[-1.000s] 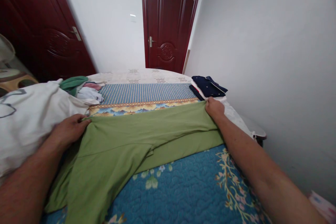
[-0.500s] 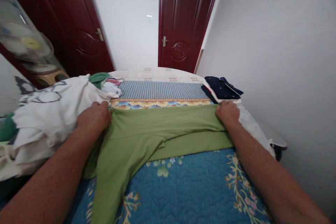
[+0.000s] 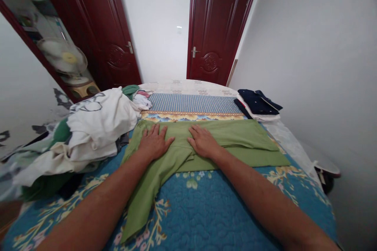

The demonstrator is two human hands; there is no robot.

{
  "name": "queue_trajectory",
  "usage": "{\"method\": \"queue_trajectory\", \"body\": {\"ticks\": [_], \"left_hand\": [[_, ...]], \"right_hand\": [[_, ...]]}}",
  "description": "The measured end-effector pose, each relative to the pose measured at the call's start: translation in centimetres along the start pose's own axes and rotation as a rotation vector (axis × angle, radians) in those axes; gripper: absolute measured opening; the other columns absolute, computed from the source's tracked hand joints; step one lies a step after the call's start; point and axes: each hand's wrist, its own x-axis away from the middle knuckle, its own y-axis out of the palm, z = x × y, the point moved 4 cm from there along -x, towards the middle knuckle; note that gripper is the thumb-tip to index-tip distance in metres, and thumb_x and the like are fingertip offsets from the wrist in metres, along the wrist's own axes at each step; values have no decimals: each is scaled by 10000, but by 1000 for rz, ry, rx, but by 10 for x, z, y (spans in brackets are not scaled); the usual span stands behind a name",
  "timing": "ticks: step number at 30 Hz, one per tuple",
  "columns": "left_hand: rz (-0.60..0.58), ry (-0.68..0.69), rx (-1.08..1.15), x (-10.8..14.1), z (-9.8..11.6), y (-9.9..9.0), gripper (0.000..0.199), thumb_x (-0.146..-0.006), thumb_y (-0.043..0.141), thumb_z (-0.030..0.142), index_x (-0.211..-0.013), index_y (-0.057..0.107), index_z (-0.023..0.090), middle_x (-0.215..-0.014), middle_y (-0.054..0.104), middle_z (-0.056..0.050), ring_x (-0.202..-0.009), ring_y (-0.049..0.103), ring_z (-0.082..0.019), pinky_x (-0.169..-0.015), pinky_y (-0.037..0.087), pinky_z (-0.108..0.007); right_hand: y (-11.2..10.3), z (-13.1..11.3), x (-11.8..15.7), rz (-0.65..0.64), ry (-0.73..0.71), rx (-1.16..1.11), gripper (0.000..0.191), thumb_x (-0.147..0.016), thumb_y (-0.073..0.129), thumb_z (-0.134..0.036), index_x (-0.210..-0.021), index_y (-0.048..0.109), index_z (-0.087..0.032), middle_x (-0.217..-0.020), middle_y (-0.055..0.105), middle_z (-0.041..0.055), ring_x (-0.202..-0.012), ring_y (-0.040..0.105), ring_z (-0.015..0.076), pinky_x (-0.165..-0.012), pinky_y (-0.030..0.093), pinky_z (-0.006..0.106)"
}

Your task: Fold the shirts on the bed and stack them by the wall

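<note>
A green long-sleeved garment (image 3: 241, 135) lies folded lengthwise across the bed, one sleeve hanging toward me at the left. My left hand (image 3: 154, 141) rests flat on its left part, fingers spread. Just right of it, my right hand (image 3: 202, 140) also lies palm down on the cloth, its fingers extended. Neither hand grips the fabric. Under the garment is a blue quilted cover (image 3: 206, 208) with flower patterns.
To the left is a loose heap of clothes (image 3: 100, 121), mostly white and green. A folded stack with a navy garment (image 3: 257, 101) sits at the back right. Beyond the bed stand red doors (image 3: 219, 19) and a fan (image 3: 66, 57).
Both hands have let go of the garment's upper edge and moved inward onto its surface, now lying flat. The view has shifted, showing more of the left heap.
</note>
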Motion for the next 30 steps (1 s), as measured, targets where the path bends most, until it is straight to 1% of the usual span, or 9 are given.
{"method": "queue_trajectory", "body": {"ticks": [3,6,9,12,17,22,26,28,30], "left_hand": [[-26,-57,45,-3,-8,-2,919,-1002,345,805,-1695,431,208,-1782,296,-253,-1653,237,-494,-1283,173,-732],[-54,-94,86,-7,-18,-4,969,-960,360,854,-1700,428,232,-1795,262,-247,-1650,214,-524,-1253,159,-792],[-57,-116,99,-14,-31,0,930,-982,309,814,-1696,433,231,-1799,255,-241,-1647,225,-516,-1225,174,-828],[-56,-141,81,-22,-41,6,912,-996,290,765,-1705,414,205,-1802,242,-244,-1652,232,-489,-1232,201,-804],[-77,-148,38,-26,-45,9,943,-986,249,781,-1725,368,207,-1811,216,-243,-1666,219,-456,-1253,217,-766],[-57,-149,39,-26,-46,11,955,-976,271,794,-1720,380,205,-1805,236,-245,-1655,248,-465,-1261,219,-757],[-48,-158,41,-26,-45,11,959,-977,266,798,-1717,385,200,-1802,238,-251,-1659,239,-463,-1261,215,-758],[-59,-161,46,-24,-43,10,970,-976,262,806,-1722,373,195,-1804,229,-253,-1668,217,-456,-1269,200,-750],[-68,-162,55,-23,-40,8,976,-977,256,811,-1724,366,192,-1807,221,-249,-1674,202,-449,-1276,189,-741]], "right_hand": [[3,8,-5,-66,115,42,713,-1109,376,-623,-1672,438,-190,-1773,342,164,-1646,291,387,-1316,246,651],[-2,31,-3,-85,206,79,756,-1098,348,-669,-1688,409,-200,-1789,304,163,-1660,248,392,-1309,225,683],[-10,66,6,-85,311,104,727,-1107,340,-639,-1697,387,-216,-1798,287,152,-1661,239,381,-1312,210,675],[-23,108,22,-73,441,122,704,-1116,340,-613,-1705,363,-228,-1804,276,146,-1662,233,363,-1318,196,648],[-48,171,56,-38,576,175,711,-1124,331,-596,-1698,361,-177,-1792,290,182,-1652,251,356,-1314,202,631],[-68,220,84,19,688,227,714,-1127,329,-582,-1677,383,-130,-1768,331,205,-1639,278,346,-1308,237,601],[-79,246,101,54,774,230,693,-1118,341,-581,-1655,420,-149,-1746,364,218,-1600,347,353,-1270,313,590],[-82,252,108,77,820,228,681,-1113,346,-574,-1635,449,-150,-1707,420,229,-1556,408,359,-1239,351,592],[-86,253,113,145,842,255,651,-1110,349,-527,-1590,501,-115,-1644,491,248,-1509,457,358,-1216,378,558]]}}
